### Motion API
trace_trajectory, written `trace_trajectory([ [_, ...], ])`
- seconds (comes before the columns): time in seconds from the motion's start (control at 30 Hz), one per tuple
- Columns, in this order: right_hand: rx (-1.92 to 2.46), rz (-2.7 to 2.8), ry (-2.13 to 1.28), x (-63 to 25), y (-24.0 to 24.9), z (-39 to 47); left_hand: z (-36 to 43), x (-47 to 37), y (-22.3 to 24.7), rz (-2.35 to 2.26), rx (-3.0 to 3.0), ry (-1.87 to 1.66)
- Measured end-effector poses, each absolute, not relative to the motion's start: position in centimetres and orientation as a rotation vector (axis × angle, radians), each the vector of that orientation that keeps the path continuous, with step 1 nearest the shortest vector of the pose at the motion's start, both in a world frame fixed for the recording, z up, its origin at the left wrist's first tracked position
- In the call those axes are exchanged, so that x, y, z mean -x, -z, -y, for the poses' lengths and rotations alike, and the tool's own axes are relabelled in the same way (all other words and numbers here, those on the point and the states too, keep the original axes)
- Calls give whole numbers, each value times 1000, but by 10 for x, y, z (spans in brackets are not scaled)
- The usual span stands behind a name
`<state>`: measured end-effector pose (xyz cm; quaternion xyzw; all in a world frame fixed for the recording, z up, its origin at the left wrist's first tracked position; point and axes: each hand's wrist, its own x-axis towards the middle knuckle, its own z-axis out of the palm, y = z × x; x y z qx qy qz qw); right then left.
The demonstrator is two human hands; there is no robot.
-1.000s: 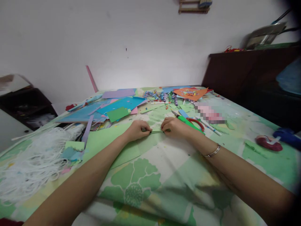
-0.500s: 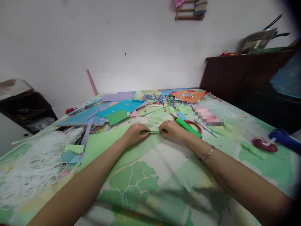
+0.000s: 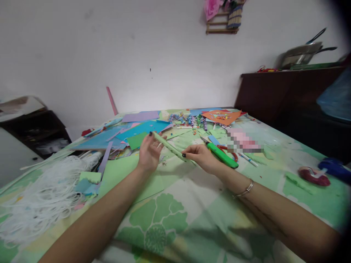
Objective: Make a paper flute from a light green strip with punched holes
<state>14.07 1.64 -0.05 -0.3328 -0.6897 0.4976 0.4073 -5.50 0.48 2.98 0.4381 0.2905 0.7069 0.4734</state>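
A narrow light green paper strip stretches between my two hands, slanting down from left to right above the table. My left hand is turned palm inward, thumb and fingers at the strip's upper left end. With thumb and forefinger my right hand pinches the lower right end. Just beyond the right hand lies a green utility knife with its blade out. Under my left forearm rests a larger light green paper sheet.
White cord is heaped at the left. Coloured paper sheets and curled paper strips lie toward the wall. Red-handled scissors sit beside the knife. Yarn bundles lie at the right, near a dark cabinet.
My left hand has risen and turned its palm inward, lifting its end of the strip. The strip now slants where it was level and low. My right hand still pinches its end.
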Motion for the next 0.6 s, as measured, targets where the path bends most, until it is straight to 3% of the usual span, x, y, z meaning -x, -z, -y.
trace_trajectory([
  [0.2, 757, 1641, -1377, -125, 1, 1, 20, 27, -40, -640, -1130, -1573],
  [0.33, 746, 1704, -1370, -123, -2, 4, 27, 10, -41, -588, -1057, -1657],
  [0.5, 801, 1767, -620, -133, -44, 38, 30, 3, -42, -563, -1120, -1727],
  [0.6, 572, 1627, -514, -150, -72, 88, 33, 0, -42, -545, -1146, -1706],
])
